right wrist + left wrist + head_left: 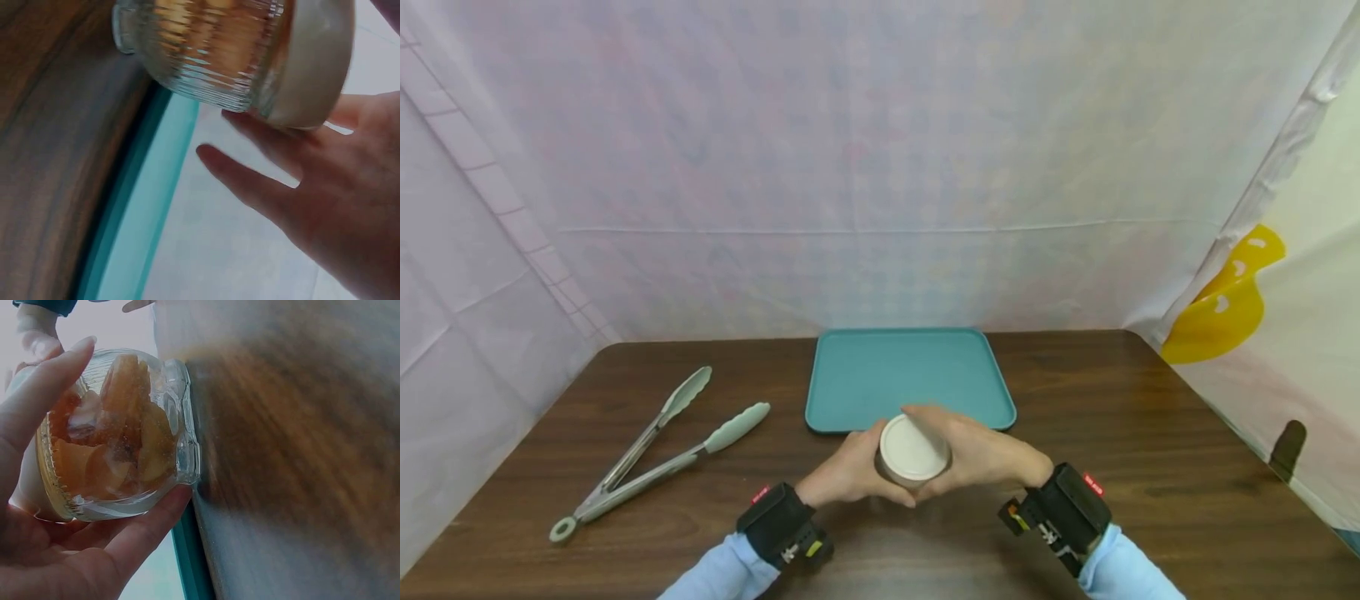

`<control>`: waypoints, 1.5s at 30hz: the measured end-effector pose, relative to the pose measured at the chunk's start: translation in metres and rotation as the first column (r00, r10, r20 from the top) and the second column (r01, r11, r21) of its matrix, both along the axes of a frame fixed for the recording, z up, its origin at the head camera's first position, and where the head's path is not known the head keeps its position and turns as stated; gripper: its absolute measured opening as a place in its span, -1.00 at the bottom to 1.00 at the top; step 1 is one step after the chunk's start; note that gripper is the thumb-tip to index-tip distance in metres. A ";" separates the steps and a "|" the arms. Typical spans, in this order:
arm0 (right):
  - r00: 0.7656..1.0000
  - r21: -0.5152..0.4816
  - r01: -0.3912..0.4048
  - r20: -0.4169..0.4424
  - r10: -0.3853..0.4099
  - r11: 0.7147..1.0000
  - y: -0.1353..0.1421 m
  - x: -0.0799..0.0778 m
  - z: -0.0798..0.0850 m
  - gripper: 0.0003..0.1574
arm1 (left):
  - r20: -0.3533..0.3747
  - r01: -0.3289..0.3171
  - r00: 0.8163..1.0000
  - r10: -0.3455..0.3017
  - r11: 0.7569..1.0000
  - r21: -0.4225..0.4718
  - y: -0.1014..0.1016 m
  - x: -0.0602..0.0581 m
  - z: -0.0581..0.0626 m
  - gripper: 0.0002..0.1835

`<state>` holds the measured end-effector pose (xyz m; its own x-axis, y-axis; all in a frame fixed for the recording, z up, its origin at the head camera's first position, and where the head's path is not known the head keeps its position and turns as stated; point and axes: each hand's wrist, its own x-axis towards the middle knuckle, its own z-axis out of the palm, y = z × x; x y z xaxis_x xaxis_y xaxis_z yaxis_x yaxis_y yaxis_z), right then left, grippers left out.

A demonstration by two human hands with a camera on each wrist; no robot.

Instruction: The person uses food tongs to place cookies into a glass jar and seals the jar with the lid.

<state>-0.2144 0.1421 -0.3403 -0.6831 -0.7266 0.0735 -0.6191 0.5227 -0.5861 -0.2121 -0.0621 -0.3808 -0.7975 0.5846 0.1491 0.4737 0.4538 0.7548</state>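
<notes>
A glass jar with a white lid stands upright between my hands, just in front of the tray. Through the ribbed glass, orange-brown pieces show inside. My left hand grips the jar from the left, thumb on the near side and fingers around the far side. From the right, my right hand holds it around the lid, with a finger standing off the glass in the right wrist view. The jar's base is at or very close to the tabletop; whether it touches, I cannot tell.
Behind the jar, a teal tray lies at the table's back edge. Spread tongs with pale green tips lie on the left of the dark wooden table. Pale cloth hangs behind, with a yellow shape on the right.
</notes>
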 end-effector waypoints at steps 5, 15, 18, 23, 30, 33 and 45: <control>0.998 -0.028 0.047 0.036 -0.046 0.999 0.000 0.000 -0.004 0.19 | -0.011 -0.001 1.000 0.001 1.000 0.004 0.000 0.000 -0.001 0.01; 0.966 -0.034 0.085 -0.243 -0.091 0.996 -0.006 0.008 -0.015 0.07 | -0.014 -0.031 0.999 0.031 0.999 -0.013 0.000 0.002 0.000 0.02; 0.930 -0.047 0.124 -0.342 -0.133 0.991 -0.008 0.013 -0.017 0.07 | -0.005 -0.029 1.000 0.029 0.999 -0.017 0.000 0.002 0.000 0.01; 0.870 -0.055 0.199 -0.450 -0.202 0.978 -0.013 0.020 -0.019 0.07 | -0.004 -0.021 1.000 0.020 1.000 -0.016 -0.001 0.003 0.000 0.00; 0.850 -0.091 0.237 -0.463 -0.252 0.967 -0.015 0.023 -0.023 0.06 | -0.007 -0.020 1.000 0.020 1.000 -0.016 -0.002 0.003 0.001 -0.01; 0.881 -0.088 0.232 -0.404 -0.247 0.969 -0.014 0.023 -0.025 0.12 | -0.029 -0.019 0.999 0.019 1.000 -0.018 -0.002 0.003 0.001 -0.01; 0.994 -0.125 0.024 0.113 -0.009 0.992 0.003 -0.004 -0.011 0.25 | -0.008 0.002 1.000 -0.002 1.000 -0.019 0.000 0.001 0.001 0.02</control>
